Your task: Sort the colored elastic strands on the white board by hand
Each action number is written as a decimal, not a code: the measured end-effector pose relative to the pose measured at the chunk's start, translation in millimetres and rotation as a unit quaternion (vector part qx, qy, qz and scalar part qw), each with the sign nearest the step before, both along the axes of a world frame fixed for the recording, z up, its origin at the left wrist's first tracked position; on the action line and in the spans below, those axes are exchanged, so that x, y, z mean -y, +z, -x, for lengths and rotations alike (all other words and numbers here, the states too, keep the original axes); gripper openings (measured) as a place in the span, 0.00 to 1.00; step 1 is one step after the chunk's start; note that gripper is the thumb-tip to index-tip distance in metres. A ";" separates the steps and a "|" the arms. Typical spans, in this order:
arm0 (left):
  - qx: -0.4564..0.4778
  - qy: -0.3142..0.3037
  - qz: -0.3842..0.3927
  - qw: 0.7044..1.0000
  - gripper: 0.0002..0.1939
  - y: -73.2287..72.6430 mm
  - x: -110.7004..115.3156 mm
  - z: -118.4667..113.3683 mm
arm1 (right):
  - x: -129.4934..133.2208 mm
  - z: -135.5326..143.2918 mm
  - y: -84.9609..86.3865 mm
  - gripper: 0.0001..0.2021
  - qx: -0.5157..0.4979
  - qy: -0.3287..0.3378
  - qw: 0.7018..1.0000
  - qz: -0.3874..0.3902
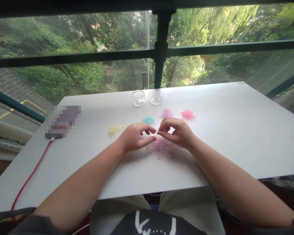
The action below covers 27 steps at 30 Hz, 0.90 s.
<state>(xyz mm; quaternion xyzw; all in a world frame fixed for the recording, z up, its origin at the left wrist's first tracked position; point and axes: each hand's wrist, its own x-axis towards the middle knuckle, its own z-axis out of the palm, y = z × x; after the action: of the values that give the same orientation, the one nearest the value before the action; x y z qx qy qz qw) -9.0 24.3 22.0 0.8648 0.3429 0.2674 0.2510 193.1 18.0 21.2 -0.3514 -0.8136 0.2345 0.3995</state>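
On the white table, my left hand (137, 137) has its thumb and fingers apart with nothing between them. Close to its fingertips, my right hand (177, 130) pinches something tiny that I cannot make out. Under and between both hands lies a mixed pile of pink and purple bands (159, 147). Four-colour sorting shows around it as separate small piles: yellow bands (114, 130) left of my left hand, teal bands (149, 120) just beyond the fingertips, purple bands (167, 113) behind my right hand, and bright pink bands (188, 115) to the right.
A clear round jar (138, 98) and a clear lid (156, 100) stand near the far edge of the white table (240, 137). At the left lies a pixelated object (63, 122) with a red cable (34, 173) running to the front edge. Windows rise behind the table.
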 end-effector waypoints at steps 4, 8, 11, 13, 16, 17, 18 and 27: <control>0.025 -0.022 -0.004 0.999 0.10 -0.8 1.0 -1.5 | 0.5 4.5 -2.9 0.03 -0.001 0.028 1.000 0.005; 0.050 0.000 -0.008 0.999 0.10 -0.9 1.4 -1.9 | 0.3 6.0 -5.3 0.02 -0.010 0.037 0.999 0.004; 0.059 -0.001 -0.006 0.998 0.11 -0.8 1.2 -1.7 | 0.6 5.5 -5.9 0.03 -0.015 0.043 0.999 0.003; 0.062 -0.001 -0.006 0.998 0.10 -1.7 0.8 -1.4 | 1.1 5.2 -5.7 0.03 -0.018 0.046 0.999 0.003; 0.066 0.001 -0.006 0.998 0.09 -3.7 0.1 -1.2 | 1.6 5.0 -5.2 0.03 -0.028 0.046 0.999 0.003; 0.066 0.001 -0.005 0.998 0.08 -4.1 0.0 -1.2 | 1.7 5.0 -5.1 0.03 -0.031 0.045 0.999 0.002; 0.066 0.002 -0.005 0.998 0.08 -4.4 0.0 -1.2 | 1.7 5.0 -5.0 0.03 -0.033 0.044 0.998 0.003; 0.068 0.018 0.001 0.998 0.07 -3.1 1.4 -1.7 | 3.2 4.5 -2.3 0.03 -0.023 0.045 0.999 0.014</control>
<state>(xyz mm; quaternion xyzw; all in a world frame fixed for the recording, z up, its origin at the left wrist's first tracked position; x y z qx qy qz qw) -7.3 22.9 18.9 0.8385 0.3405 0.3294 0.2693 188.6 14.7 18.9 -0.3147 -0.8157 0.2718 0.4022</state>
